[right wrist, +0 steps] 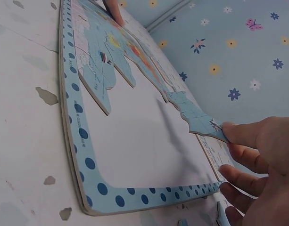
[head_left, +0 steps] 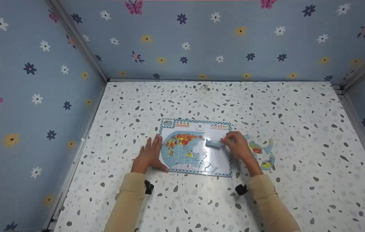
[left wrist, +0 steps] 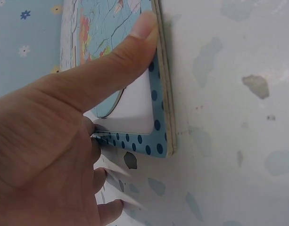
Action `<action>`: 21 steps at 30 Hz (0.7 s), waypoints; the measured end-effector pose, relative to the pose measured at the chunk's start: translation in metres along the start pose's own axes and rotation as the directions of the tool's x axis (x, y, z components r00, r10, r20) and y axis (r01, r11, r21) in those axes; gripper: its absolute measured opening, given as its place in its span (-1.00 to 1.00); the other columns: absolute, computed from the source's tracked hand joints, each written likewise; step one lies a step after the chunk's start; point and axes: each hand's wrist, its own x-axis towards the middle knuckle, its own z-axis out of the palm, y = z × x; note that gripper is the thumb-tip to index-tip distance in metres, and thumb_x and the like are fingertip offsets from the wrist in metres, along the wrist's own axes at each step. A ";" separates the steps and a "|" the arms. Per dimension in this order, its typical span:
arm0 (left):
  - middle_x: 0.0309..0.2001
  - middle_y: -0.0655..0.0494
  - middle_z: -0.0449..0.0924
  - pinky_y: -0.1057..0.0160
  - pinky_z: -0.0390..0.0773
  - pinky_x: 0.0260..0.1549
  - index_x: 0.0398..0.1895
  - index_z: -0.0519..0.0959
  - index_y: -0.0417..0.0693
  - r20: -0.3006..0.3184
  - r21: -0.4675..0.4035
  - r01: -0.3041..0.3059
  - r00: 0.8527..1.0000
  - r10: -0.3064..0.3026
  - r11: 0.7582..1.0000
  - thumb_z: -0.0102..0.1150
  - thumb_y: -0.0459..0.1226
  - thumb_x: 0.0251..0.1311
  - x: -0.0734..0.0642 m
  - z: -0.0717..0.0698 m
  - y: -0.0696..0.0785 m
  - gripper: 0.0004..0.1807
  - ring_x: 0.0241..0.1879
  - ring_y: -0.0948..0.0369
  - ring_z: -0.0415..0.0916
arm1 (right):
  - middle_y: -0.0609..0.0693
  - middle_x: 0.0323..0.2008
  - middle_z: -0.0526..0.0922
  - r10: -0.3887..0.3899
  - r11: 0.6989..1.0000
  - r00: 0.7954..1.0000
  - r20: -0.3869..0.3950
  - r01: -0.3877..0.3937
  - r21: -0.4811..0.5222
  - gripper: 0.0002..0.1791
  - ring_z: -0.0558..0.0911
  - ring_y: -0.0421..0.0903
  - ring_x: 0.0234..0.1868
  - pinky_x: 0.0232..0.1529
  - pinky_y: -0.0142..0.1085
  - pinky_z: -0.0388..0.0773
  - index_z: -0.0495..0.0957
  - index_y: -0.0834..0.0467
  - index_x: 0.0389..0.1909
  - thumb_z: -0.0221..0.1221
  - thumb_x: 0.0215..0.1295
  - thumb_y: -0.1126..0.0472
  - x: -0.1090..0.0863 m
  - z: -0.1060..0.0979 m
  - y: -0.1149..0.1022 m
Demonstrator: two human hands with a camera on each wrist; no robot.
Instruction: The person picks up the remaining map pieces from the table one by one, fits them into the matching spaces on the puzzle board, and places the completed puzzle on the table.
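A world map jigsaw puzzle board (head_left: 219, 162) with a blue dotted border lies on the speckled table. Its left part holds fitted map pieces (head_left: 182, 146), while the right part shows bare white backing. My left hand (head_left: 150, 154) steadies the board's left side, thumb (left wrist: 143, 29) on the near border and fingers spread along the left edge. Between right thumb and fingertips, my right hand (head_left: 239, 146) pinches a blue puzzle piece (right wrist: 198, 117) by one end. In the right wrist view this piece is tilted over the board's far side; whether it touches the board I cannot tell.
Several loose puzzle pieces (head_left: 268, 163) lie on the table (head_left: 314, 138) right of the board, partly hidden by my right hand and forearm. Blue flower-patterned panels (head_left: 202, 38) stand along the back and both sides of the table.
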 end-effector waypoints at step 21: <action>0.54 -0.03 -0.54 -0.23 -0.31 0.42 0.53 -0.34 -0.07 0.004 -0.002 -0.009 1.000 0.009 1.000 0.57 0.07 -0.32 -0.002 0.000 0.000 0.50 0.49 -0.11 -0.60 | 0.12 -0.02 0.51 -0.087 0.996 0.996 0.008 0.087 -0.025 -0.79 0.46 0.06 0.09 0.17 -0.05 0.36 0.52 0.17 -0.49 0.23 0.25 0.14 -0.003 0.017 -0.007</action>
